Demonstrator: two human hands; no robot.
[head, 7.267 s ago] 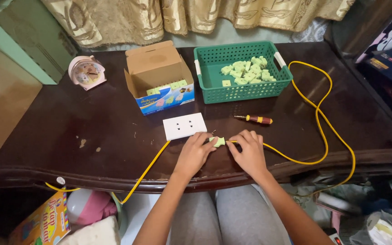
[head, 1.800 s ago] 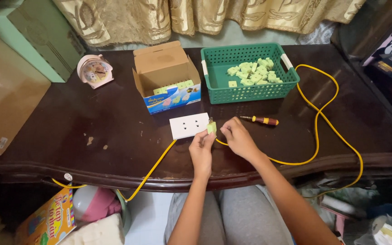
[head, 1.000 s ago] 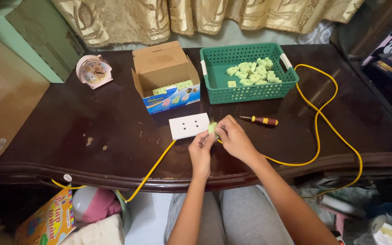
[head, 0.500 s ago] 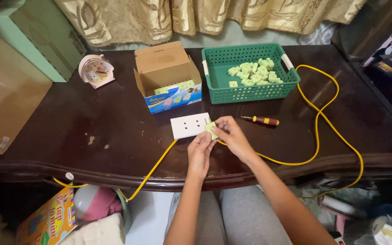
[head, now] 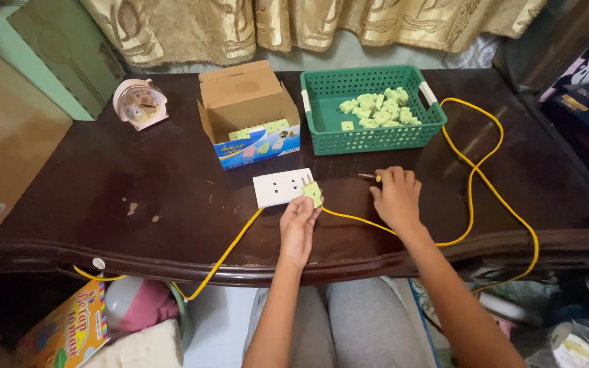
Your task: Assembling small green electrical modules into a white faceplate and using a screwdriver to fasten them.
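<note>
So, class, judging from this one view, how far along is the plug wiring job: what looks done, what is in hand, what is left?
Looks done: the yellow cord already runs into the green plug. In hand: the left hand holds that plug beside the white socket strip, prongs pointing up, not inserted; the right hand rests on the screwdriver. Left: many loose green plugs lie in the green basket, and more in the cardboard box.

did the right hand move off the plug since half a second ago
Yes. The right hand has left the green plug and gone right along the table, away from the white socket strip, onto the screwdriver.
</note>
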